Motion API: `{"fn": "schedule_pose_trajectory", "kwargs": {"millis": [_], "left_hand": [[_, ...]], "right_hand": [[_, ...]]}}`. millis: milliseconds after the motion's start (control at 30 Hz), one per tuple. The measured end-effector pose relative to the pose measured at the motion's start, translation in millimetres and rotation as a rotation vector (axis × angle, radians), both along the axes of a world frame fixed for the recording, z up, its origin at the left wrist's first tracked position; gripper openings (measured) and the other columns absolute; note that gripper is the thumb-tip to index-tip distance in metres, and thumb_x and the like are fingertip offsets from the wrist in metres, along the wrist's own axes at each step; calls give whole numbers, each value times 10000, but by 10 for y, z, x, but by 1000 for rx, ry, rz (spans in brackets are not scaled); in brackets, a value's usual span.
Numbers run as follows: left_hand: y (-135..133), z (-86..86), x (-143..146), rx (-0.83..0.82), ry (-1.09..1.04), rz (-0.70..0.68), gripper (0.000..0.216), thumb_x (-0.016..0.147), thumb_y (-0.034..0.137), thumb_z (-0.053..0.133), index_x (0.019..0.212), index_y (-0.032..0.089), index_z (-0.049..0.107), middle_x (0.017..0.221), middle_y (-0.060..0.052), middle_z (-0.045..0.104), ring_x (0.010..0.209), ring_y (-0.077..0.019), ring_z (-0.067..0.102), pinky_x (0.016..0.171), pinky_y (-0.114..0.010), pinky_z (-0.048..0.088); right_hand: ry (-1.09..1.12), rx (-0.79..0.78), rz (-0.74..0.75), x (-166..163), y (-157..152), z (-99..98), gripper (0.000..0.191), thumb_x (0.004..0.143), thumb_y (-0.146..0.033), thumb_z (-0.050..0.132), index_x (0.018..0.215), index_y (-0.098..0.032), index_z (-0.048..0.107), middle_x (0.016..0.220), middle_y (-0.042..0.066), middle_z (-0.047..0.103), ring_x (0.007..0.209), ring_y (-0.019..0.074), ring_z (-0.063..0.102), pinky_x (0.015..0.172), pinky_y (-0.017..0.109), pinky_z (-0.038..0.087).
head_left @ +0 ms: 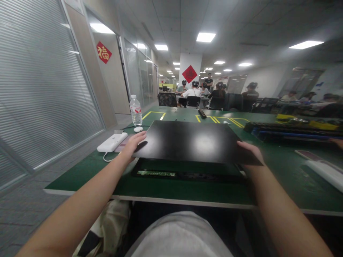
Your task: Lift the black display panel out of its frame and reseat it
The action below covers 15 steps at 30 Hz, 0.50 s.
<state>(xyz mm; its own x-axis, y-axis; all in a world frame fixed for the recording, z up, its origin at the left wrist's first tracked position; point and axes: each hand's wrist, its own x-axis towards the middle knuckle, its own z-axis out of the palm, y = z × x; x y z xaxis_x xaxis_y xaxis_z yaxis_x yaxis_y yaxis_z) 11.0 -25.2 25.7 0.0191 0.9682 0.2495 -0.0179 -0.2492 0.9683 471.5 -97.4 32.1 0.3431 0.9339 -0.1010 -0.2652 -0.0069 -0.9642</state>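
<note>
From my remote seat I see 2 hands on 1 black panel (193, 141). The left hand (133, 143) clasps its left edge, fingers stretched along the rim. The right hand (249, 150) grips the near right corner, fingertips hidden beneath. The panel's near edge is raised over a green strip (157, 174) on the green table (80, 171). Farther left are a white power bank (112, 142) and a water bottle (135, 110).

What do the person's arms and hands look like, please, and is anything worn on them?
The left forearm and the right forearm are bare down to the picture's bottom edge; no sleeves show. The left hand and the right hand wear no gloves, and no watch, bracelet or ring is visible on them.
</note>
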Motion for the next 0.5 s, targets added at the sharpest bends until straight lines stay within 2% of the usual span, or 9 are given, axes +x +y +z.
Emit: {"fn": "schedule_pose_trajectory", "kwargs": {"millis": [100,200,333,500], "left_hand": [[16,-45,9,25,141,39,600,754,520,720,1247,178,708,1338,-148,718,1340,-392,566,1101,-494,421],[46,-98,7,63,295,47,609,794,520,693,1315,206,656,1406,-157,674,1387,-356,528,1169,-486,333],[95,-158,-42,106,495,71,600,738,468,736,1272,203,660,1415,-172,658,1370,-380,536,1159,-517,346],[137,-214,-94,138,698,60,438,671,385,759,1070,204,743,1237,-149,731,1251,-412,609,1094,-539,429]], "right_hand": [[5,18,-119,82,39,8,118,710,-256,674,818,-213,657,753,81,711,830,294,722,782,455,617],[35,54,-194,147,82,-1,97,715,-241,661,806,-223,634,755,64,692,834,281,709,777,452,621],[183,135,-339,173,151,-49,140,683,-187,671,808,-216,613,808,43,669,834,241,689,802,438,622],[204,290,-503,255,251,-146,240,653,-170,663,877,-215,588,944,24,658,896,200,669,850,409,607]]}}
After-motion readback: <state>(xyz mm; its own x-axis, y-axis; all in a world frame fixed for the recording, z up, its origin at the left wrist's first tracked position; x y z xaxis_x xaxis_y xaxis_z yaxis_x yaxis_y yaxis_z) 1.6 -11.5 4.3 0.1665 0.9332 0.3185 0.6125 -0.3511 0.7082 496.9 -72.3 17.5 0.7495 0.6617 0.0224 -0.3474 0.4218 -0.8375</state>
